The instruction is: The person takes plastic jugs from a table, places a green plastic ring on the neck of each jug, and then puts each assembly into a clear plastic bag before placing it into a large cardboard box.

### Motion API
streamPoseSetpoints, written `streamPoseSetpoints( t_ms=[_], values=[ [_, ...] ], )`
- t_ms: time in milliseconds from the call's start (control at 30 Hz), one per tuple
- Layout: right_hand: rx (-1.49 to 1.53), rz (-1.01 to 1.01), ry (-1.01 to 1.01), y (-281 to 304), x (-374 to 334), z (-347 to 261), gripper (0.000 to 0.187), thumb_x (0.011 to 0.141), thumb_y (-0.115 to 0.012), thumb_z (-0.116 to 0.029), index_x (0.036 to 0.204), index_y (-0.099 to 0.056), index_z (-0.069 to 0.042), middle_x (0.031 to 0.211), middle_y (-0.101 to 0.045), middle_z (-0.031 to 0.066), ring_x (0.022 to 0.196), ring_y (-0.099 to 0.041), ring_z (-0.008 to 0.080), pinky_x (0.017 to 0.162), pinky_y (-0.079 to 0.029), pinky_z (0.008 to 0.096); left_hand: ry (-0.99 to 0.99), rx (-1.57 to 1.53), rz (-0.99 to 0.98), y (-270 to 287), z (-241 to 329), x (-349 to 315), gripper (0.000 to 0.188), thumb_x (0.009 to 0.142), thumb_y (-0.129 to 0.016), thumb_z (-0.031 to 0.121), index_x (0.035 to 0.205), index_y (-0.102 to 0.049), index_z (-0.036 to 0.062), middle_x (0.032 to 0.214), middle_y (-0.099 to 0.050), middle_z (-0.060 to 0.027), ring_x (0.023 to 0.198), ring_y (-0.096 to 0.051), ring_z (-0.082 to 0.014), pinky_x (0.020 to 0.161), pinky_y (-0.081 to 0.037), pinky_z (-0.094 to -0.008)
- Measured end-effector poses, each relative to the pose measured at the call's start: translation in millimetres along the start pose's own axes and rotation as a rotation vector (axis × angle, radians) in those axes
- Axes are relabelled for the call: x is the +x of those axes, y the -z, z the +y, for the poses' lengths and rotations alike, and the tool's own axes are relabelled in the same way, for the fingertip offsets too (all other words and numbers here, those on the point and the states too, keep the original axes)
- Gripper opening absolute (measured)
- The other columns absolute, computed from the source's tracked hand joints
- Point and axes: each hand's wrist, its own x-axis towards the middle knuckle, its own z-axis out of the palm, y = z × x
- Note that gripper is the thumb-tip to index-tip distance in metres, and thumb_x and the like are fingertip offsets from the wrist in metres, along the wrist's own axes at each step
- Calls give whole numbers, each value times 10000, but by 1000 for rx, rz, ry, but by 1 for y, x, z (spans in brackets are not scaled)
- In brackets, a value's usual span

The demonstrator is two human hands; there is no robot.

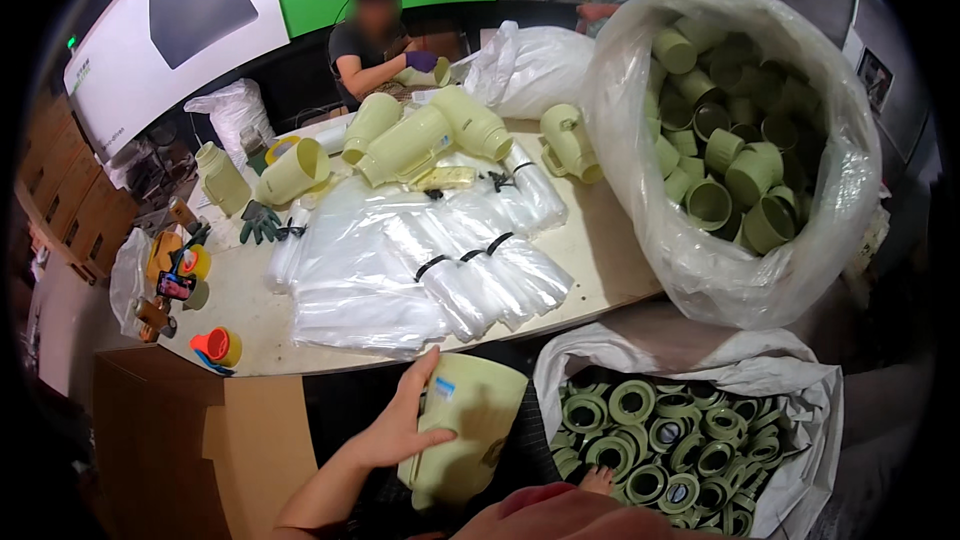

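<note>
Well — left grip (398,428) holds jug (482,425) — blue label (444,388).

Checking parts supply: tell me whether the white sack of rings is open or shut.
Open: the white sack gapes wide, the green rings inside plainly visible.

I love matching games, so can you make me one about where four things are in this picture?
Things
1. Green rings
2. Black bands
3. Light green jug nearest the camera
4. Heap of cup-shaped green parts

Places
A. In the person's left hand
B. Inside the big clear bag
C. In the white sack
D. Around clear plastic bundles

Right pairs: 1-C, 2-D, 3-A, 4-B
</note>
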Motion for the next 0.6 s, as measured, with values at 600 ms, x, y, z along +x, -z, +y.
streamPoseSetpoints(
  t_ms=[600],
  values=[
    [-387, -43, 440, 75, 13, 44, 515, 933, -554, -240, 1433, -459, -162, 1368, -518, 103, 1342, -426, 302, 1095, -316, 554, 56, -61, 146, -16, -21, -64, 409, 1021, -516, 242, 1350, -522, 1, 1376, -550, -87, 1023, -570, -149, 907, -470, -317]
  ],
)
